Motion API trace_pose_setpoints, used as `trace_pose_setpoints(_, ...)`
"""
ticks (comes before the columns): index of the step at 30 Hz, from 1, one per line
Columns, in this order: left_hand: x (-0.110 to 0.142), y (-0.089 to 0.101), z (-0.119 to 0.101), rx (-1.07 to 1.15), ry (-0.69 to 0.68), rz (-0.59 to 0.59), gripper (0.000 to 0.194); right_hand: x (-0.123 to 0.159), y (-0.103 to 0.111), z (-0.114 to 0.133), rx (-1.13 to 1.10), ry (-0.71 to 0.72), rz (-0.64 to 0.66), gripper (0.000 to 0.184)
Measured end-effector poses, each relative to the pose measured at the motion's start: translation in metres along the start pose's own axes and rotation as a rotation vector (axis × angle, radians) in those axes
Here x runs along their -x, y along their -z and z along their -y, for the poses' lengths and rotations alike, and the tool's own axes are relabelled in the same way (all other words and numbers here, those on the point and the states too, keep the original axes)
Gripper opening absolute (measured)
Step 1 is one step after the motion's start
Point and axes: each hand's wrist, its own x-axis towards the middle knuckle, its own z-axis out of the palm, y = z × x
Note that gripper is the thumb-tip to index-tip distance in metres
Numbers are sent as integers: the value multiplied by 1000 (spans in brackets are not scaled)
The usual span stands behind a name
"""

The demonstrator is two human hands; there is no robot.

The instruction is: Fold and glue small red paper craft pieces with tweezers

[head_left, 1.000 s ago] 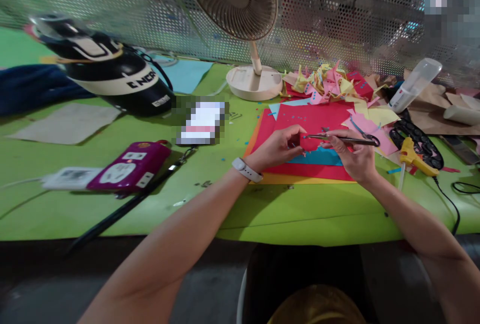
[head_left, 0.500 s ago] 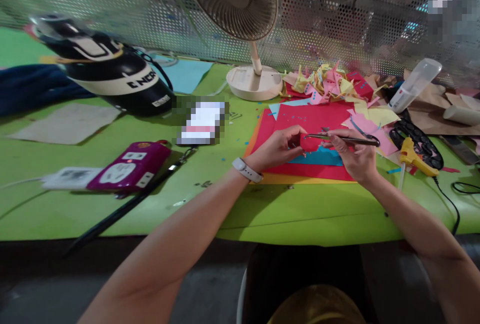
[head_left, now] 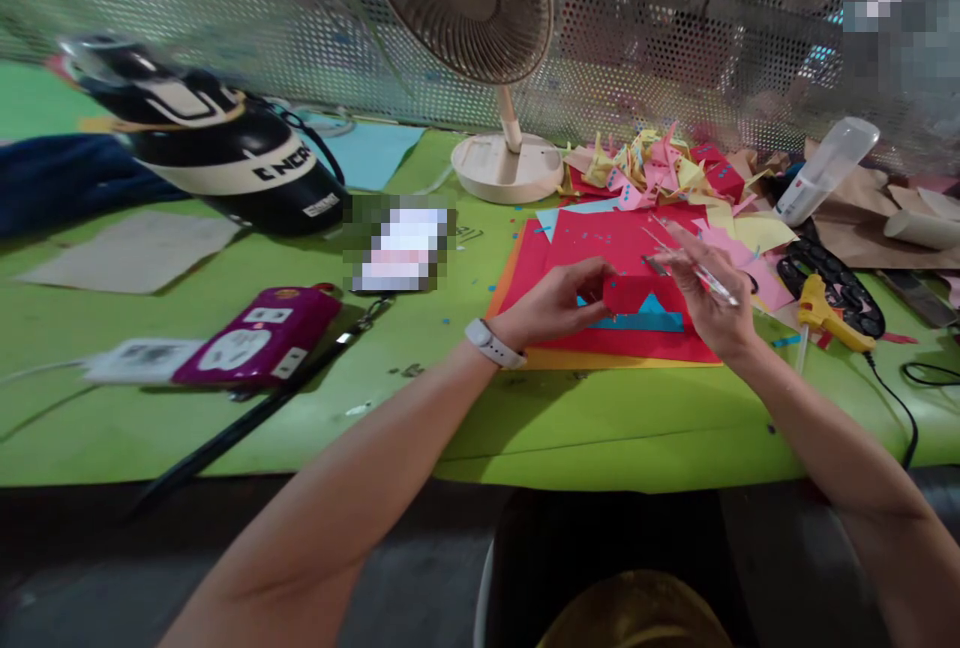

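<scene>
My left hand [head_left: 574, 298] is closed, thumb and fingers pinching a small red paper piece [head_left: 628, 292] by its left end. In my right hand [head_left: 716, 303] is a pair of tweezers [head_left: 714, 284], smeared by motion, pointing up and left. The tips are apart from the red piece. Under both hands lies a cut blue paper strip [head_left: 637, 320] with pointed peaks. It rests on larger red paper sheets [head_left: 589, 238], with an orange-yellow sheet [head_left: 504, 298] showing at the edge.
Behind the sheets stands a desk fan [head_left: 507, 168] beside a heap of paper scraps [head_left: 660, 163]. On the right are a yellow glue gun [head_left: 832, 318] and a clear bottle [head_left: 829, 168]. A phone [head_left: 405, 248], purple power strip [head_left: 255, 336] and black flask [head_left: 232, 158] sit left.
My right hand has drawn the tweezers away from the red paper piece, turning their tips up. The red piece now shows a straight lower edge above the blue strip. My left hand stays put.
</scene>
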Motion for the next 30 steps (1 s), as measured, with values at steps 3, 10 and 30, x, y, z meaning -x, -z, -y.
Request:
trace_pose_setpoints(3,-1,-2,-3,14,-10,6,15,0,-3,-8,100,63,144,24)
trace_pose_setpoints(10,0,-1,-8,267,107,-8,44,-3,1,-10,113,5,309,19)
trace_pose_setpoints(30,-5,-30,-18,983,379,-555,57,8,-10,-9,159,-23,48,19)
